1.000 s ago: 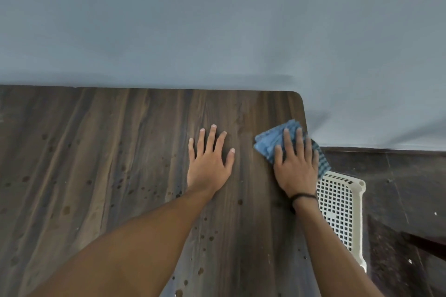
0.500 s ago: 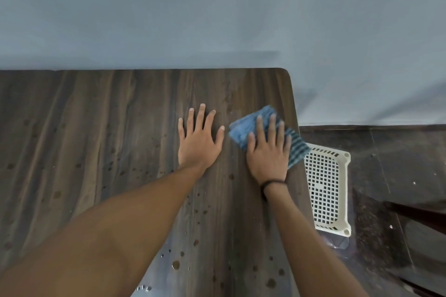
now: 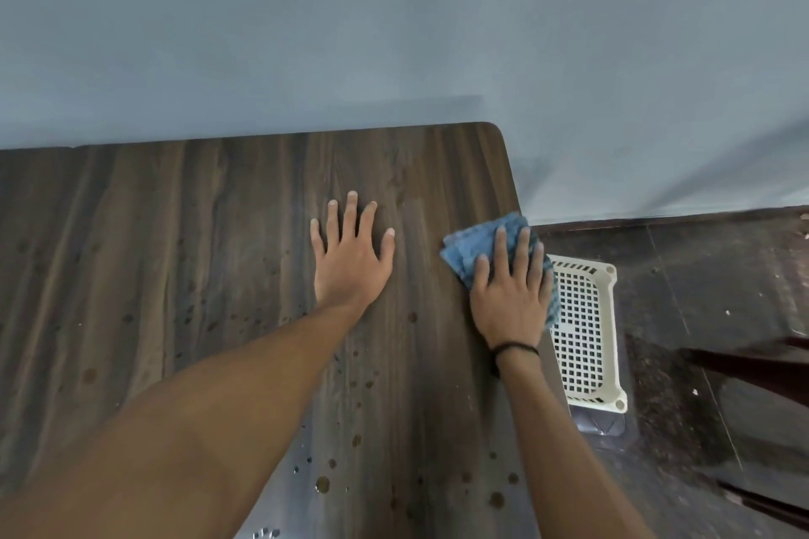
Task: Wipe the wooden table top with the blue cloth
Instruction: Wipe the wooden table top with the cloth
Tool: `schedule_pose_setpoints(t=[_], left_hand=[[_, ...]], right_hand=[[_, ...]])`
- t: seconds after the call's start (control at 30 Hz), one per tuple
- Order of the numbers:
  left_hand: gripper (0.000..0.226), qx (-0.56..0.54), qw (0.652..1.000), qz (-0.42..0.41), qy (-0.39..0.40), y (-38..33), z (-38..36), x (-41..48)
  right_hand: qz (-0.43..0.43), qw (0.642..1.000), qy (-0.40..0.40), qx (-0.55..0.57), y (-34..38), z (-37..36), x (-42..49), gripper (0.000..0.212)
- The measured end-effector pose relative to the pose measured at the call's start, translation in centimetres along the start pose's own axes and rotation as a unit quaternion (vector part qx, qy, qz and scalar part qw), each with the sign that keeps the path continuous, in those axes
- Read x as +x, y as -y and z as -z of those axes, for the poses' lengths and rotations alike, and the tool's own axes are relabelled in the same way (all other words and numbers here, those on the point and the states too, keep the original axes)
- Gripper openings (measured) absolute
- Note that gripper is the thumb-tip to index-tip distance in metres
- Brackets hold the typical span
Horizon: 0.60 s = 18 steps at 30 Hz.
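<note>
Blue cloth (image 3: 475,247) lies bunched at the table (image 3: 197,254)'s right edge, near its far corner — pinned under the right hand (image 3: 510,298), fingers spread flat. The left hand (image 3: 350,267) rests open, palm down — just left of the cloth, holding nothing.

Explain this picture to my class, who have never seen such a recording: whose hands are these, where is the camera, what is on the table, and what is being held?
No machine here: a person wears one camera on the head, looking forward and down at their own bare hands. The left hand lies flat, fingers spread, on the wooden table, holding nothing. The right hand presses flat on a folded blue cloth near the table's right edge; part of the cloth hangs over that edge. It is pressed down, not gripped. Dark droplets dot the table nearer the person. Beside the table, lower down, sits a white perforated basket. A grey-blue wall stands behind.
</note>
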State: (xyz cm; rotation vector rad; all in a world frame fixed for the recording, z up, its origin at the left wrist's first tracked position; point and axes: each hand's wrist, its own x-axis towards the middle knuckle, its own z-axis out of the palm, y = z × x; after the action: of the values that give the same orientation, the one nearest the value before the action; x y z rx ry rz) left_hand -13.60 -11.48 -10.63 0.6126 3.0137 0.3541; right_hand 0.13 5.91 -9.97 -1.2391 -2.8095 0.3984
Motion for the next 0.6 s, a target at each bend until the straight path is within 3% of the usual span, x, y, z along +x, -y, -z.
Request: schedule_pose_setpoints(t=[0.07, 0.13, 0.2, 0.33, 0.37, 0.47, 0.5, 0.6], left_hand=[[0.059, 0.000, 1.000, 0.001, 0.004, 0.1, 0.0, -0.1], [0.059, -0.005, 1.000, 0.003, 0.004, 0.0, 0.1, -0.2], [0.060, -0.005, 1.000, 0.003, 0.002, -0.1, 0.2, -0.2], [0.060, -0.003, 1.000, 0.005, 0.011, 0.1, 0.2, -0.1], [0.060, -0.006, 1.000, 0.006, 0.011, 0.1, 0.1, -0.1], [0.060, -0.011, 1.000, 0.000, 0.006, 0.1, -0.1, -0.3], [0.060, -0.011, 1.000, -0.001, 0.004, 0.1, 0.0, -0.2], [0.059, -0.008, 1.000, 0.000, 0.010, 0.1, 0.0, 0.0]], right_hand=[[-0.016, 1.000, -0.005, -0.003, 3.0, -0.5, 0.0, 0.060], [0.100, 0.995, 0.012, -0.016, 3.7, -1.3, -2.2, 0.059], [0.145, 0.989, 0.033, -0.013, 1.8, -1.0, -2.8, 0.058], [-0.026, 1.000, 0.012, 0.012, 2.9, -0.8, 0.6, 0.059], [-0.006, 1.000, 0.019, 0.009, 3.3, -0.9, 0.2, 0.059], [0.163, 0.985, 0.053, -0.015, 0.5, -0.5, -1.7, 0.058], [0.165, 0.984, 0.060, -0.022, -0.8, 0.1, -1.5, 0.059], [0.044, 0.998, 0.040, -0.010, -0.8, 0.5, -0.7, 0.060]])
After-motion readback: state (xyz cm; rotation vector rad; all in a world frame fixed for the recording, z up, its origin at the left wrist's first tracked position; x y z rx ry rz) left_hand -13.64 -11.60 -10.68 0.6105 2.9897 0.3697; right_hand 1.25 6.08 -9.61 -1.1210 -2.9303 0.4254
